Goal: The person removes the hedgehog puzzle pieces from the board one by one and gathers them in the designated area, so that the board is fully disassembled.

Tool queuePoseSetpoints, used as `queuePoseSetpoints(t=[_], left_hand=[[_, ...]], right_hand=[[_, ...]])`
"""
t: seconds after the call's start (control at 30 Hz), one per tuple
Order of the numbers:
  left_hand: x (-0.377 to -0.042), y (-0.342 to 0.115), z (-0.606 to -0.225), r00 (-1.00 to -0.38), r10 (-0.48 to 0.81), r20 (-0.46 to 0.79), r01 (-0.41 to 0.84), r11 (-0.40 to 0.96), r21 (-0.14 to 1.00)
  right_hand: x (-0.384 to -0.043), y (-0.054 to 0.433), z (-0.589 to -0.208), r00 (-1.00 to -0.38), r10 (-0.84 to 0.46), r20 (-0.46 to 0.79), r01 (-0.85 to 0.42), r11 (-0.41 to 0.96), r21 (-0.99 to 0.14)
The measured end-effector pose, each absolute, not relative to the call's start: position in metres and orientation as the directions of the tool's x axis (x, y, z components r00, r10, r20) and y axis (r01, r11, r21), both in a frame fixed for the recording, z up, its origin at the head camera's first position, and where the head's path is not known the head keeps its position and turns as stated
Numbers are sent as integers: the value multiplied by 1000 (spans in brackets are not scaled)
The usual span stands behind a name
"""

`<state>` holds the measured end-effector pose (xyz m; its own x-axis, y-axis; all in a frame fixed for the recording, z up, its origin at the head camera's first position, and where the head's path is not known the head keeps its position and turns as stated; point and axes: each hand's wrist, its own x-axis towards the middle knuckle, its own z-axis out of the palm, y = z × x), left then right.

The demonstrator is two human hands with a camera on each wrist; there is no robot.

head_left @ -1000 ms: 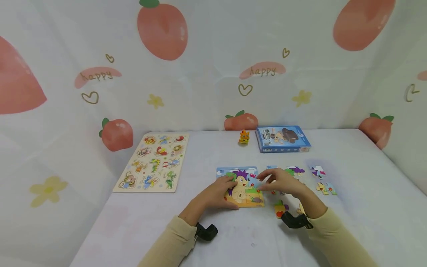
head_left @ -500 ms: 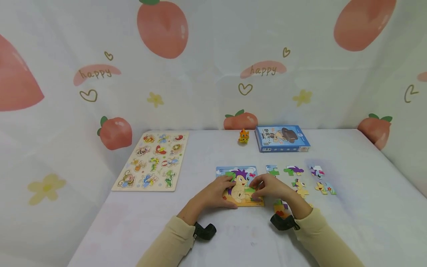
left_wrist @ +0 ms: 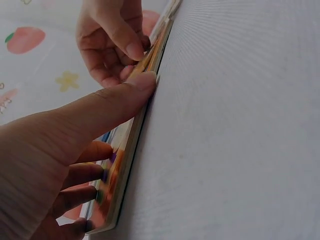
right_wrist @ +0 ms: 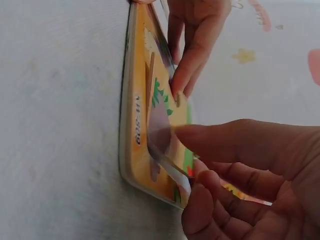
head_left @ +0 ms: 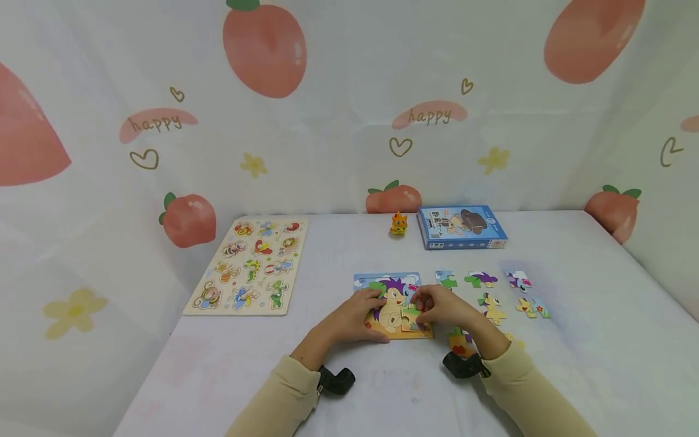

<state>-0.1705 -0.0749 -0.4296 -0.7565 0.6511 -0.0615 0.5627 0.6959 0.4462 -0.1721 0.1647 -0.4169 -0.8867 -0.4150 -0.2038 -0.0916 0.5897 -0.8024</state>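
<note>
A hedgehog jigsaw board (head_left: 361, 280) lies on the white table before me. My left hand (head_left: 354, 317) rests on its left side; in the left wrist view the thumb (left_wrist: 142, 82) is at the near edge and the other fingers lie on the picture. At the lower right of the board, my right hand (head_left: 445, 306) pinches a puzzle piece (right_wrist: 159, 117) showing grass and a purple-grey mound. That piece is tilted, one edge raised above the board, with the thumb on its face in the right wrist view.
Several loose puzzle pieces (head_left: 494, 309) lie to the right, some partly behind my right hand and wrist. A wooden peg board (head_left: 256, 267) with insect figures is at left. Toward the back stand a small orange toy (head_left: 399, 224) and a blue box (head_left: 463, 227).
My right hand has moved left and down onto the board's lower right, and the piece it pinches now shows tilted there. The left hand has stayed in place.
</note>
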Motion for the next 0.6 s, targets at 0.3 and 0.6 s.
queuePoseSetpoints(t=[0.3, 0.6], left_hand=[[-170, -75, -429, -759, 648, -63, 560, 699, 445], [-170, -75, -430, -760, 646, -70, 557, 703, 443]], right_hand=[[-170, 166, -413, -838, -490, -241, -78, 544, -836], [-171, 184, -408, -838, -496, -228, -69, 511, -857]])
